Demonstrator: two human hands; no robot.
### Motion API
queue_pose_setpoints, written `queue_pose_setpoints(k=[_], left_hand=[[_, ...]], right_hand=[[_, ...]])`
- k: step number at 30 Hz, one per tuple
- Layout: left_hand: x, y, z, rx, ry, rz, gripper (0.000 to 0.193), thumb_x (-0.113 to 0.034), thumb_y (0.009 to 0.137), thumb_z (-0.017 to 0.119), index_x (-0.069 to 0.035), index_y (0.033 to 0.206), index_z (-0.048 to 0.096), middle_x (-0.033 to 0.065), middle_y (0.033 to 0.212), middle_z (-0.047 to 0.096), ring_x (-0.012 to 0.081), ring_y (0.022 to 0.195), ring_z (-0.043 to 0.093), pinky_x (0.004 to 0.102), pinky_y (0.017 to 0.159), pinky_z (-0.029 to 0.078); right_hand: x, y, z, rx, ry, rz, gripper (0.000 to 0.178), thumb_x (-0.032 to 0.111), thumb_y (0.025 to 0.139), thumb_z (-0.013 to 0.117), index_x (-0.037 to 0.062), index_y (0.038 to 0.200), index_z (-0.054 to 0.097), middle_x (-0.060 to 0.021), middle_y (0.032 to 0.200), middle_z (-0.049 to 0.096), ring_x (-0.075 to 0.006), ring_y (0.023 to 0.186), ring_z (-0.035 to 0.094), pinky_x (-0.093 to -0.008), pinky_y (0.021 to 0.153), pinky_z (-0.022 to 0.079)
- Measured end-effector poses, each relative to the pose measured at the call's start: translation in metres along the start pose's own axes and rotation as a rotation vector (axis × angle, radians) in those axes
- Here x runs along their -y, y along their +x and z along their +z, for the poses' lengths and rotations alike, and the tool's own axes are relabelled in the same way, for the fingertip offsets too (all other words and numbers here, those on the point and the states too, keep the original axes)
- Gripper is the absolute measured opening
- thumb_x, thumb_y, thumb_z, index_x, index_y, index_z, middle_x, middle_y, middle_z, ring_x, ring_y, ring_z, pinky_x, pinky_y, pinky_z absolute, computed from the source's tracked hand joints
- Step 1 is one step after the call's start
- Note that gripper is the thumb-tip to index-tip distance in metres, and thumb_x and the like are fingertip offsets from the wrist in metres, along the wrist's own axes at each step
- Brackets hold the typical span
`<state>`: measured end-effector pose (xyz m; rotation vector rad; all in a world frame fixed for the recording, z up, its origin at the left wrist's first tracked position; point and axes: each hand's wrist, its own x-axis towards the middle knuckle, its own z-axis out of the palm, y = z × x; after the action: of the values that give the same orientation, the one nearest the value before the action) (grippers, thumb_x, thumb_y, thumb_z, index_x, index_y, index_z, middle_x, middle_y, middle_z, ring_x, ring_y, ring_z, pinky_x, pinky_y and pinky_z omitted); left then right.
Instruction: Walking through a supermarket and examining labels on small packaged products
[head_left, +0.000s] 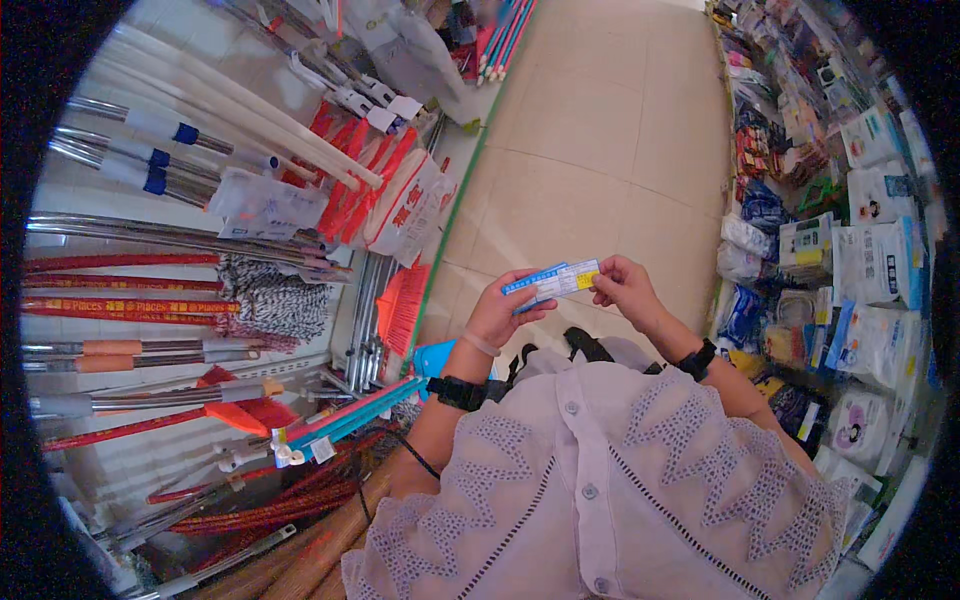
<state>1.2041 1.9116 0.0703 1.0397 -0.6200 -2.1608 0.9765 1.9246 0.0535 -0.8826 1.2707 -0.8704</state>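
Over the tiled floor (pixel 590 150), head view: left hand (pixel 497 312) is gripping the left end of the label cards (pixel 565 284), blue-and-white with a yellow patch; right hand (pixel 625 288) is pinching the right end by the yellow. Cards are hanging between both hands, just ahead of the white blouse (pixel 700 500), at least two seemingly overlapping. Orange broom head (pixel 403 305) is standing left, near the green shelf edge (pixel 469 178); striped mop head (pixel 275 300) is lying farther left; packaged goods (pixel 880 265) are lining the right side. Risks, my judgement: a loosening pinch could be letting one thin card slide out and drop; hands pulling apart could be creasing or tearing one; a left elbow swinging wide could be knocking the teal poles (pixel 355 415) beside it
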Motion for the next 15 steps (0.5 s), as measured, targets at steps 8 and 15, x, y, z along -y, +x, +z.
queue_pose_setpoints(k=[8, 15], left_hand=[[0.011, -0.003, 0.001, 0.037, 0.036, 0.022, 0.032, -0.005, 0.083, 0.051, 0.0, 0.113, 0.043, 0.0154, 0.102, 0.056, 0.0255, 0.085, 0.062, 0.0268, 0.064, 0.054], [0.016, -0.006, 0.004, 0.035, 0.082, 0.006, 0.034, -0.007, 0.083, 0.052, 0.0, 0.115, 0.041, 0.0149, 0.104, 0.055, 0.0243, 0.086, 0.061, 0.0266, 0.066, 0.053]], right_hand=[[-0.007, -0.009, -0.002, -0.012, 0.023, -0.008, 0.012, 0.009, 0.079, 0.057, 0.0031, 0.087, 0.05, -0.0068, 0.071, 0.059, -0.0115, 0.052, 0.056, -0.023, 0.046, 0.045], [-0.008, -0.02, -0.001, -0.025, 0.008, -0.014, 0.012, 0.009, 0.078, 0.058, 0.0041, 0.085, 0.049, -0.0069, 0.07, 0.059, -0.0125, 0.051, 0.056, -0.0233, 0.044, 0.044]])
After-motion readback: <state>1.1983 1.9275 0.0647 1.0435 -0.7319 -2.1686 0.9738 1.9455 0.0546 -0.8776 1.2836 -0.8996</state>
